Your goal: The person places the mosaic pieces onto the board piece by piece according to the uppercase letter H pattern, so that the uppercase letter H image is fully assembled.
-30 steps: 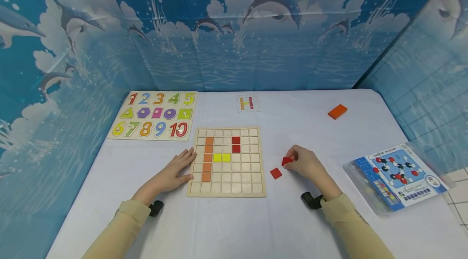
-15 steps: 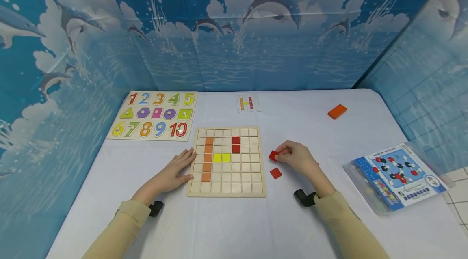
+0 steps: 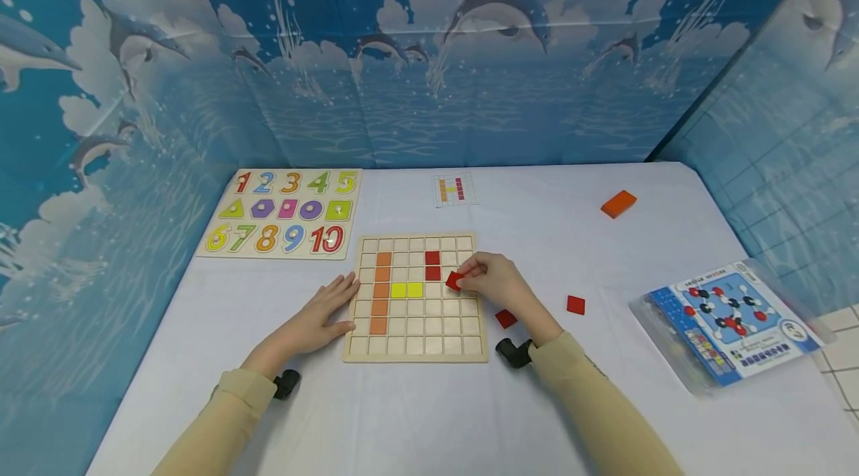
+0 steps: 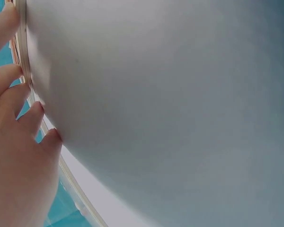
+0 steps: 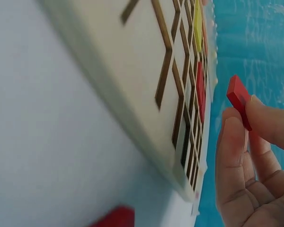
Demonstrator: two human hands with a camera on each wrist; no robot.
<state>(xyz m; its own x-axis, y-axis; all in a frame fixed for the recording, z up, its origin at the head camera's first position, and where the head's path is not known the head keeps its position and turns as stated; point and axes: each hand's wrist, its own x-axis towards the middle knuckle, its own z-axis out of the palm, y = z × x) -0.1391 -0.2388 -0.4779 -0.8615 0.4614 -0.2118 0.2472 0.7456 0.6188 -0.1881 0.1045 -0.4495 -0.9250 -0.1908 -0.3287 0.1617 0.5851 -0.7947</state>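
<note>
A wooden grid board (image 3: 416, 355) lies mid-table, with a column of orange tiles (image 3: 381, 293), two yellow tiles (image 3: 407, 290) and two red tiles (image 3: 432, 265) set in its cells. My left hand (image 3: 318, 319) rests on the table with its fingers spread, fingertips at the board's left edge. Between thumb and fingers my right hand (image 3: 498, 283) pinches a red square tile (image 5: 238, 100), held over the right part of the board. Two loose red tiles lie right of the board: one (image 3: 506, 318) partly behind the right wrist, another (image 3: 576, 304) farther right.
A number and shape puzzle board (image 3: 282, 213) lies at the back left. A small pattern card (image 3: 456, 191) is behind the grid. An orange block (image 3: 618, 204) lies at the back right, and a plastic-bagged molecule kit (image 3: 731, 323) at the right edge.
My right hand has carried the red tile leftward from beside the loose tiles to over the board. Its move uncovers another red tile at right. My left hand has stayed put.
</note>
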